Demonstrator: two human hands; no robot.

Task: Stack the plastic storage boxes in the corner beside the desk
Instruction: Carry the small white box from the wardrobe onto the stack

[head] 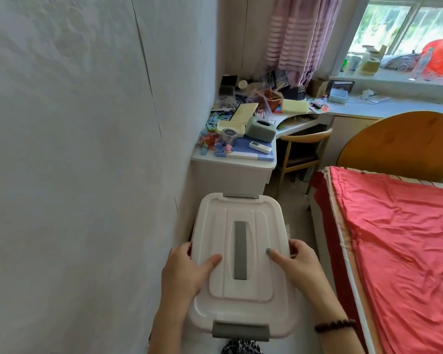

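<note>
Between the white wall and the pink-covered bed, in the narrow aisle leading up to the desk: one white plastic storage box with lid fitted, grey strip down the lid centre, grey latch at the near end and another at the far end. I have it carried at about waist height, long axis pointing at the desk. My left hand clamps the left rim, thumb lying flat on the lid, fingers curled under the edge; my right hand mirrors it on the right rim, beaded bracelet at the wrist. Both hands are closed on the box, set opposite each other, which I judge keeps the load level and the lid pressed down. Desk top: cluttered, including a grey tissue box and a remote control. A wooden chair is tucked under. Destination, the floor corner against the desk side, is hidden beneath the box; whether another box already sits there I cannot tell. Stage, by my reckoning: carry, box not yet set down.
</note>
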